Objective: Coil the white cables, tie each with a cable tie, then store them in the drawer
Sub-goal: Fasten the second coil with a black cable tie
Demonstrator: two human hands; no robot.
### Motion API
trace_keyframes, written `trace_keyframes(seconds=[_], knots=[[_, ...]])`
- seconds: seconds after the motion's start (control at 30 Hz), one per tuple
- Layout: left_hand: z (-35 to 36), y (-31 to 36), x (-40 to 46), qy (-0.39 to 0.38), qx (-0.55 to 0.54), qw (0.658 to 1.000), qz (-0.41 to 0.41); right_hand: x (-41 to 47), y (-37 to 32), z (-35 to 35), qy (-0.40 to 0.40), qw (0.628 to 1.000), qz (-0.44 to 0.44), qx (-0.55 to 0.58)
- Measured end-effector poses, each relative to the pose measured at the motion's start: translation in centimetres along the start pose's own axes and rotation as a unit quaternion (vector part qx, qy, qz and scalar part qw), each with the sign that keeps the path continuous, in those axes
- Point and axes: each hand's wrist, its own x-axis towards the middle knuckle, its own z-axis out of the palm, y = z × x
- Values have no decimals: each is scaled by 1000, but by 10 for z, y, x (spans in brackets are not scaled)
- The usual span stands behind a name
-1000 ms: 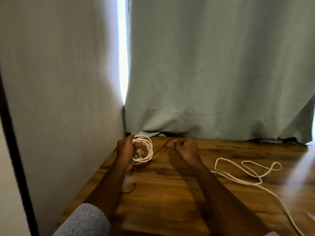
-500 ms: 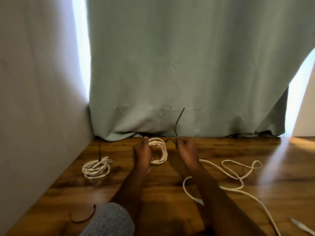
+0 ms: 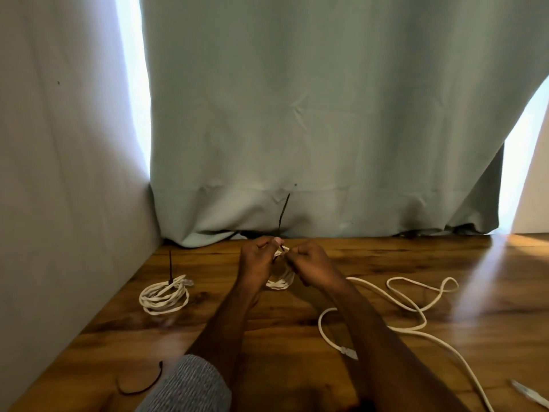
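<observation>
my left hand [image 3: 256,263] curls round the small white coil [image 3: 280,281] and holds it up off the desk [image 3: 386,257], near the far edge by the curtain [image 3: 312,114]. my right hand [image 3: 309,264] is closed in a pinch on the black cable tie [image 3: 282,214] at the top of the coil, and the tie's free tail stands up against the curtain. most of the coil is hidden behind my two hands, so i cannot tell how tight the tie sits.

to my left a second coil [image 3: 165,295] lies flat on the desk, already bound, its tie [image 3: 170,266] sticking straight up. to my right a loose white cable [image 3: 413,304] sprawls in open loops and runs off the near edge of the view, with one plug end [image 3: 349,352] beside my right forearm. a spare black tie [image 3: 139,382] lies bent on the desk next to my grey sleeve [image 3: 190,385]. a pale thin thing [image 3: 528,396] at the lower right corner is cut off and too blurred to name.
</observation>
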Motion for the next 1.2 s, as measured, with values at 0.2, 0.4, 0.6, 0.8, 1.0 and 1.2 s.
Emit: trace_keyframes(seconds=[0.2,0.4,0.6,0.8,1.0,1.2], knots=[[-3,7,3,30,-13,999,-3,-7,-5,-8,-59,998,19,30],[-5,10,2,25,-33,999,-9,-7,1,-5,53,996,-52,-43],[6,14,-9,-70,12,994,84,6,-1,-2,152,984,-42,79],[9,14,-11,-115,40,988,98,-4,-11,-6,134,959,48,245],[4,0,8,74,3,997,20,-7,-15,-1,183,965,56,181],[-2,4,19,191,-67,979,-16,-13,-12,20,146,986,72,40]])
